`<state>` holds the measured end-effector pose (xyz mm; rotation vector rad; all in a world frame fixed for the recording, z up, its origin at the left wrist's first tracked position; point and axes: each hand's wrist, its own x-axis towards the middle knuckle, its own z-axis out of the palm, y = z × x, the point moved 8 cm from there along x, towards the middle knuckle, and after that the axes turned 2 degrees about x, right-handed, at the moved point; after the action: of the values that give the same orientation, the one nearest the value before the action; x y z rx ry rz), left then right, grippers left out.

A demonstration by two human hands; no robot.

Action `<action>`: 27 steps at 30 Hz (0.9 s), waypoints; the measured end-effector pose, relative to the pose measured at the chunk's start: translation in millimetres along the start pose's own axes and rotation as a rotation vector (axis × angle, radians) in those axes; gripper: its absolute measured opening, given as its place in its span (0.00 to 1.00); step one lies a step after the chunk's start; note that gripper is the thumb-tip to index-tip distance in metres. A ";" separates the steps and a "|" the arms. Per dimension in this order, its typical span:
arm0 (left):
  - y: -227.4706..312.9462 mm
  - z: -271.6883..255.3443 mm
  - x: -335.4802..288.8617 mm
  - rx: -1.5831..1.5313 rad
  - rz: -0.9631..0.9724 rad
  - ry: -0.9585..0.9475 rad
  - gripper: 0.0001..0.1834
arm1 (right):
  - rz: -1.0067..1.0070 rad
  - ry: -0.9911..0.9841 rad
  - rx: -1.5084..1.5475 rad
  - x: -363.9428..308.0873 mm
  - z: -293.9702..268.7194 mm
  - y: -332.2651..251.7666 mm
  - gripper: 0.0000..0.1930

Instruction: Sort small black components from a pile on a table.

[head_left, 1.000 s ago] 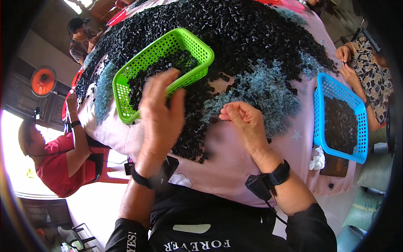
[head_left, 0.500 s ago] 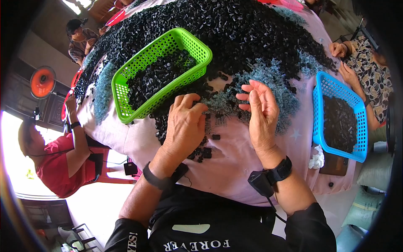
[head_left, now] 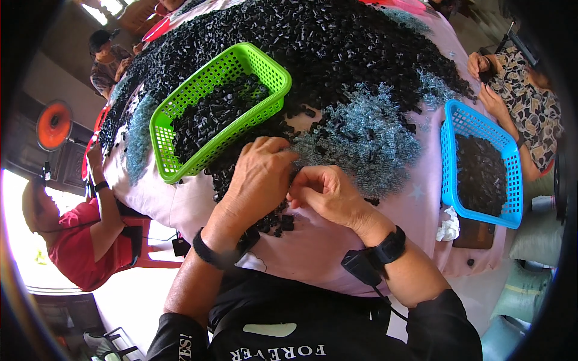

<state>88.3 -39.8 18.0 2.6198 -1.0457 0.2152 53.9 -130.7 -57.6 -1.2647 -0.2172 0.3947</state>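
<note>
Beside the green basket (head_left: 235,127), left hand (head_left: 256,177) and right hand (head_left: 330,195) curl fingers, grip unclear; black pieces (head_left: 288,223) seem light, stiff, best side-pinched

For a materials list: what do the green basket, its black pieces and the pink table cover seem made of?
Green basket: likely moulded plastic, slightly glossy; regular holes, bright rim.
Black pieces: plastic or rubber, unclear; small highlights show sheen.
Pink table cover: probably matte fabric, draping softly.
</note>
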 end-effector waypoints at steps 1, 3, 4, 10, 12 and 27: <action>0.2 -0.1 2.9 -0.002 0.002 -0.001 0.12 | -0.053 0.035 -0.105 -1.2 -3.9 -2.8 0.05; -3.8 -4.9 10.2 -0.056 -0.022 0.052 0.09 | -0.107 0.073 -0.214 -3.8 -5.5 -7.8 0.05; -3.2 -6.4 14.6 -0.080 -0.006 0.074 0.09 | -0.141 0.010 -0.212 -5.5 1.9 -12.5 0.05; 21.9 8.3 58.3 -0.244 0.108 0.074 0.16 | -0.110 -0.171 -0.141 -11.8 13.4 -16.1 0.04; 30.0 19.9 70.8 -0.237 0.163 0.073 0.24 | -0.113 -0.220 -0.146 -11.8 15.2 -16.8 0.05; 3.3 5.5 40.3 -0.221 0.135 0.031 0.07 | -0.063 -0.264 -0.359 -10.3 16.7 -20.8 0.09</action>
<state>115.3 -70.0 23.7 2.3461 -1.1655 0.1592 41.7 -125.3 -32.3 -1.5513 -0.5704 0.4827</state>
